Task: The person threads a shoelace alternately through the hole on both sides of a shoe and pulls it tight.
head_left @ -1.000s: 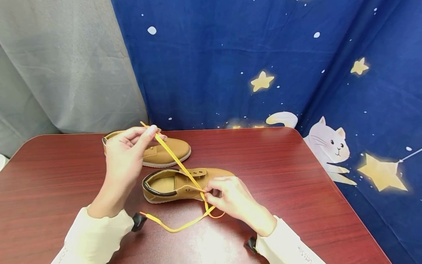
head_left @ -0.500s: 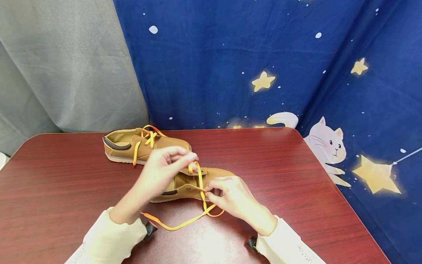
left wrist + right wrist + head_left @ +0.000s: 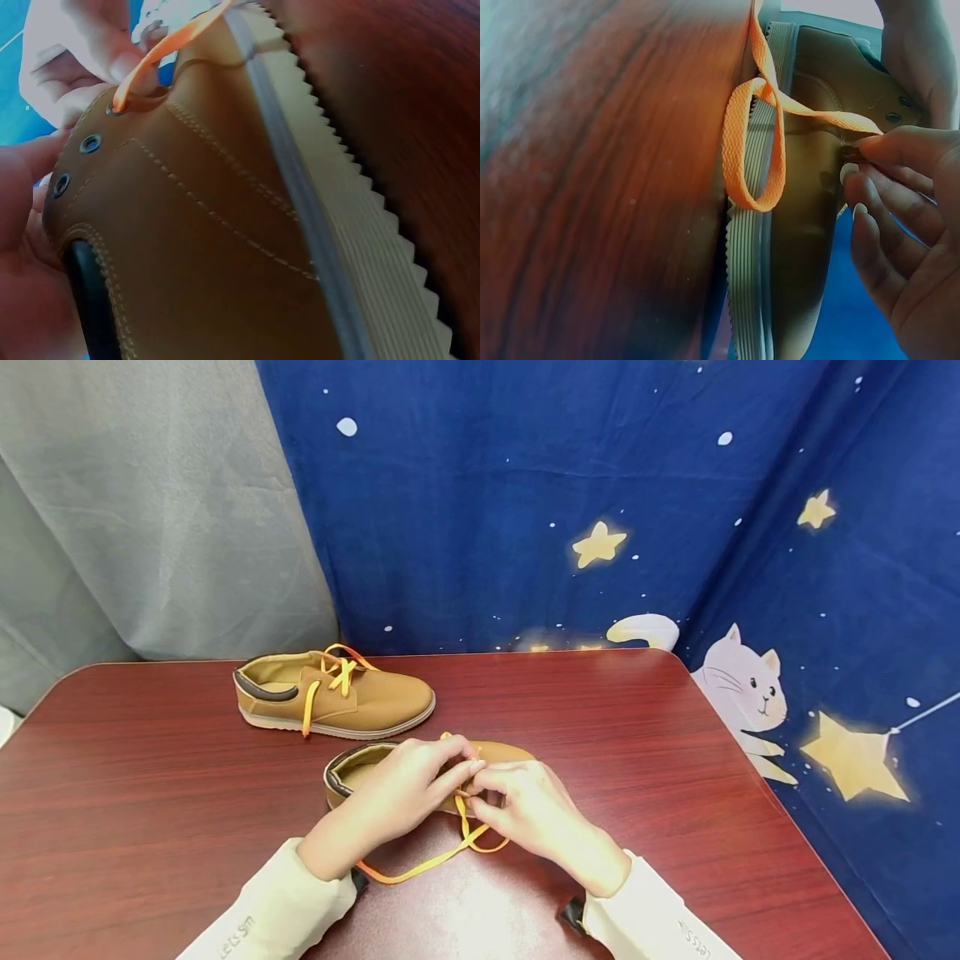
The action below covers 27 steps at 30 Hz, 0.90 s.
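Observation:
A tan shoe [image 3: 506, 752] lies toe to the right on the table, partly covered by both hands. My right hand [image 3: 528, 806] pinches the edge of its near eyelet flap [image 3: 94, 169] between thumb and fingers. A yellow-orange shoelace [image 3: 420, 867] comes through an eyelet there and makes a loop [image 3: 735, 150] beside the sole. Over the shoe's opening, my left hand [image 3: 405, 785] reaches to the eyelets and its fingertips meet the right hand's. It pinches the other length of lace, mostly hidden behind the fingers.
Behind and to the left stands the matching tan shoe [image 3: 390, 697], its lace crossed through the eyelets. Both shoes are on a reddish-brown wooden table [image 3: 150, 793]. A blue star-patterned curtain [image 3: 480, 510] hangs past the far edge.
My left hand has come down and right from above the back shoe to the near shoe's eyelets, bringing the lace end along. My right hand has stayed in place.

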{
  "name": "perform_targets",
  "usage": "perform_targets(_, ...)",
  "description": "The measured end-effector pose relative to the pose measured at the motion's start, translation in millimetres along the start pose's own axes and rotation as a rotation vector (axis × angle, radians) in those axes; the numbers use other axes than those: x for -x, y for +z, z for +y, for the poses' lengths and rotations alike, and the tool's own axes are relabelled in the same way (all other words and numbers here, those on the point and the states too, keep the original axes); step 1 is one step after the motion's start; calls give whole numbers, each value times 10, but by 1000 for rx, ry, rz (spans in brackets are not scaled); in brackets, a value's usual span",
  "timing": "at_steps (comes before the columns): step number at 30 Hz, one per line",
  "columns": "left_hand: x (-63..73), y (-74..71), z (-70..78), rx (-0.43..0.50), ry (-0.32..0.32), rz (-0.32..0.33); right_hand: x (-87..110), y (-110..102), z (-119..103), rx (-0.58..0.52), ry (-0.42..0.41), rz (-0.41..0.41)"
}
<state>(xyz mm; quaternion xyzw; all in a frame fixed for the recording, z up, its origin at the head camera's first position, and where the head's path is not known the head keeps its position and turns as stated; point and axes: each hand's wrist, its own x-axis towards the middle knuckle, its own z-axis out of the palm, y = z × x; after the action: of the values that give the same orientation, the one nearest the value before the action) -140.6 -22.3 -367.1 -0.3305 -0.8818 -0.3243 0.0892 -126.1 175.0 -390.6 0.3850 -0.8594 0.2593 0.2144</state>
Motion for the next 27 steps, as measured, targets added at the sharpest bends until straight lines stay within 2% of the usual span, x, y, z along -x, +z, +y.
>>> perform_targets(4,15,33,-6,-120,58,28,1,-4,14,-18,14,-12)
perform_targets(8,28,47,15,-224,100,107,-8,-32,37,-18,24,-40)
perform_targets(11,47,57,38,-262,67,162,-24,-49,67,-18,20,-71)
perform_targets(13,66,66,50,-280,18,190,-30,-50,101,-75,44,-107)
perform_targets(16,90,78,69,-313,-24,221,-41,-47,151,-191,184,-139)
perform_targets(19,111,78,94,-373,2,245,-56,-14,198,-257,358,-80)
perform_targets(21,121,77,117,-416,30,253,-77,11,217,-252,411,-35)
perform_targets(23,126,73,142,-434,38,245,-94,40,242,-235,393,-25)
perform_targets(27,107,67,185,-413,-5,197,-138,74,288,-210,289,-89)
